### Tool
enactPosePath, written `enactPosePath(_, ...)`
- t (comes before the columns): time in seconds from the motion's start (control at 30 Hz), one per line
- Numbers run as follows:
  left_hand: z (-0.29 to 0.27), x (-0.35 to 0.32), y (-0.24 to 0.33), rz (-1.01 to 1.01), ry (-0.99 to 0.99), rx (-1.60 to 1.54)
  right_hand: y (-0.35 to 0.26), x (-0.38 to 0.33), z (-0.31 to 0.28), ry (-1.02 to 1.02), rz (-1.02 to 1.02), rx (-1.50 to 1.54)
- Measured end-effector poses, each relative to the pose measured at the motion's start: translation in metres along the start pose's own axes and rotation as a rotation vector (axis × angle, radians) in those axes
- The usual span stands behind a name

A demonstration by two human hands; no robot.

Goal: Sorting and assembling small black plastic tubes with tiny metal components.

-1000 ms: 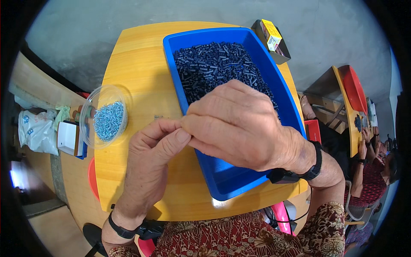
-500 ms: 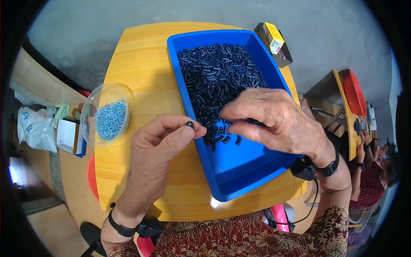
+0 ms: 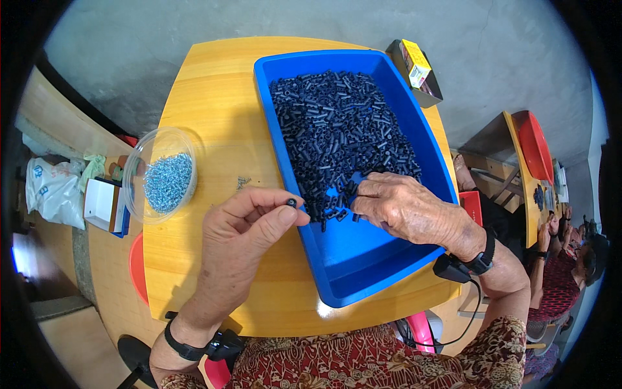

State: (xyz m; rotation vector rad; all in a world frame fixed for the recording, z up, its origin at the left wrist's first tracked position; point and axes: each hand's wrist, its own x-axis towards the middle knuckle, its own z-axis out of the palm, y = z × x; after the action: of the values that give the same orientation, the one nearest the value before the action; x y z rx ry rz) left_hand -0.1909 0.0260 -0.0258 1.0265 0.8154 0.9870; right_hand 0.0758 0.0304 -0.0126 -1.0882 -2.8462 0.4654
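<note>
My left hand (image 3: 243, 243) is closed in a pinch beside the tray's near left edge. Between its thumb and forefinger sits a small black tube (image 3: 291, 203), its round end showing. My right hand (image 3: 411, 211) reaches into the blue tray (image 3: 363, 262) with fingers bent together at the lower edge of a heap of short black tubes (image 3: 337, 120). Dark tubes lie around its fingertips; whether one is gripped is hidden. Left of the tray, a few tiny metal springs (image 3: 243, 182) rest on the table, beyond my left hand.
A clear round tub (image 3: 133, 194) of small silvery-blue pieces (image 3: 168, 183) stands at the wooden table's (image 3: 214, 84) left edge. A dark box (image 3: 424, 97) with a yellow carton (image 3: 414, 61) is at the far right. Another person (image 3: 560, 279) sits at a table on the right.
My right hand has come down into the tray, its fingers now among the tubes. The left stays nearly in place with its tube; the springs beyond it now show.
</note>
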Motion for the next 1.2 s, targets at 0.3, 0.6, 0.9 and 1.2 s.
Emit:
enactPosePath(0.3, 0.014, -0.001, -0.001, -0.072, -0.012, 0.05, 0.008, -0.002, 0.007, 0.054, 0.064, 0.172)
enactPosePath(0.6, 0.011, -0.002, -0.009, -0.033, -0.059, -0.012, 0.007, -0.002, 0.008, 0.072, 0.099, 0.184)
enactPosePath(0.9, 0.012, -0.002, -0.008, -0.046, -0.063, -0.016, 0.006, -0.002, 0.008, 0.041, 0.066, 0.09)
enactPosePath(1.2, 0.022, -0.004, -0.001, 0.153, -0.062, 0.518, 0.005, 0.0, 0.011, 0.061, 0.142, 0.209)
